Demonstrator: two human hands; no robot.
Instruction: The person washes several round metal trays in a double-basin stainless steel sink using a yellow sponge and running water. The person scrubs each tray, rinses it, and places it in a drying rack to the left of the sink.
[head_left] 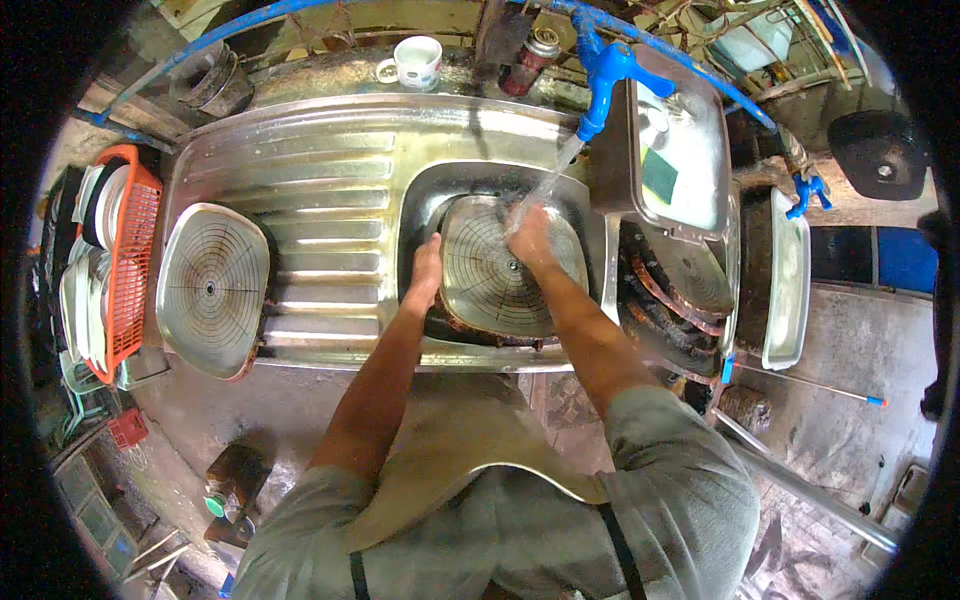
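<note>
A rounded-square metal plate with dark rings and spokes round a centre hub lies in the sink basin. Its lower edge looks dark and charred. Against the plate's left rim rests my left hand, fingers stretched out and close together. My right hand is closed over the plate's upper right part, under running water. Something dark shows at its fingertips, too blurred to name. Water pours onto that hand from a blue tap. A similar plate lies on the left end of the drainboard.
Right of the basin, a tub of suds with a green scouring pad sits above more charred plates. An orange rack of dishes stands far left. A white mug and a can line the back ledge.
</note>
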